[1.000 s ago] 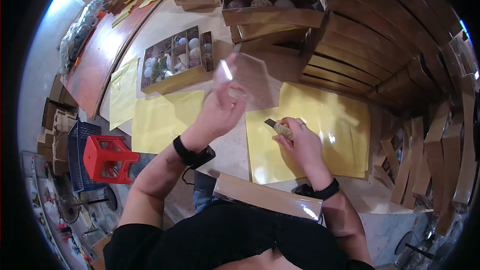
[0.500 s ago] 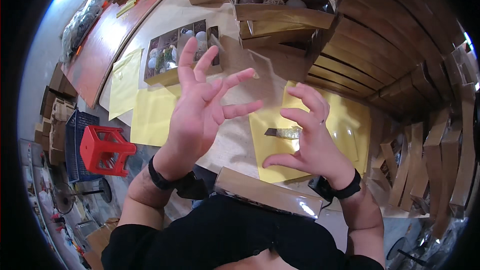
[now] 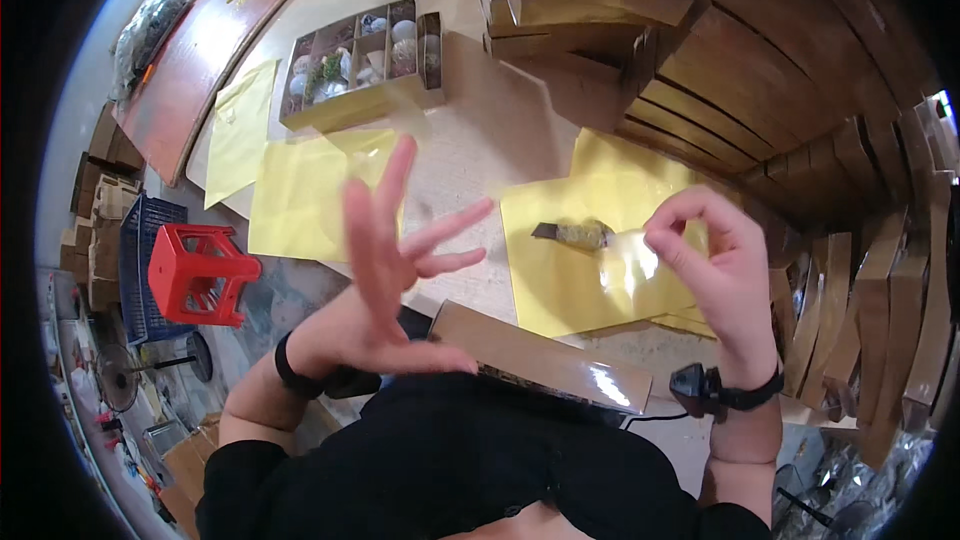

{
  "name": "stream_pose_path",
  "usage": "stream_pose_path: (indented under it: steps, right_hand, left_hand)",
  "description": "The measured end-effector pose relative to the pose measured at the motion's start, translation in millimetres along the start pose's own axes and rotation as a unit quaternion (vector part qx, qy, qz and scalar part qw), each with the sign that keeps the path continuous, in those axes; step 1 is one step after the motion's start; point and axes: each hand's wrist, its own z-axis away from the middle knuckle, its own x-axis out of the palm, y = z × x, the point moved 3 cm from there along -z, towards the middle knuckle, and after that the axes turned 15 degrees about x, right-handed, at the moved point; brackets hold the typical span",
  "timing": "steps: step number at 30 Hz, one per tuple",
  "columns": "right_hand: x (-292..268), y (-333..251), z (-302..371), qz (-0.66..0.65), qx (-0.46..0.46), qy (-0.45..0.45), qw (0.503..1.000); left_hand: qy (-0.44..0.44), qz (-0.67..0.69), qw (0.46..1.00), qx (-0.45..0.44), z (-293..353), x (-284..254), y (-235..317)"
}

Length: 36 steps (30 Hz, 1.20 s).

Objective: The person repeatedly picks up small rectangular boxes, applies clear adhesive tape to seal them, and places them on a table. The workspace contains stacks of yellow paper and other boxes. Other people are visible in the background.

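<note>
My left hand (image 3: 395, 270) hovers above the near left side of the table, fingers and thumb spread, with nothing seen in it. To the right, my right hand (image 3: 715, 265) has its thumb and index finger pinched together. A shiny piece of clear film (image 3: 632, 265) shows at those fingertips, over the yellow sheets (image 3: 545, 295). Just left of it on the sheets lies a cutter-like tool (image 3: 572, 233), with a dark end and a speckled, wrapped body. In front of my body sits a long brown box (image 3: 540, 355) with a glossy, clear-covered side.
A divided box (image 3: 360, 65) of decorative balls stands beyond my left hand, near more yellow sheets (image 3: 315, 205). Stacked brown boxes (image 3: 745, 90) rise at the right and far side. A red stool (image 3: 195, 275) and a blue crate (image 3: 150, 290) stand left, beside the table.
My left hand has moved down towards my body, still spread. My right hand has shifted right, and its apart fingers have closed into a pinch. The view has shifted slightly.
</note>
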Motion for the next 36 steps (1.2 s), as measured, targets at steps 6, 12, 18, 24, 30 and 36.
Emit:
stream_pose_path:
  steps: [6,12,18,24,30,36]
  right_hand:
    - [31,18,32,-0.099,0.247,-0.275,0.924]
    - [59,21,42,-0.163,0.313,-0.267,0.897]
    - [62,33,43,-0.165,0.322,-0.205,0.909]
    - [69,22,49,0.185,0.133,-0.069,0.971]
    - [74,5,65,0.329,-0.070,0.043,0.941]
    - [69,29,78,0.288,0.055,-0.108,0.950]
  left_hand:
    - [-0.093,-0.059,0.992,-0.056,10,41,-8]
    - [0.013,0.040,0.990,-0.137,15,38,-20]
    - [0.030,0.070,0.979,-0.189,13,38,-27]
    - [0.026,0.061,0.978,-0.196,14,38,-27]
    - [0.043,0.037,0.983,-0.175,22,41,-30]
    - [0.228,0.230,0.940,-0.105,32,38,-36]
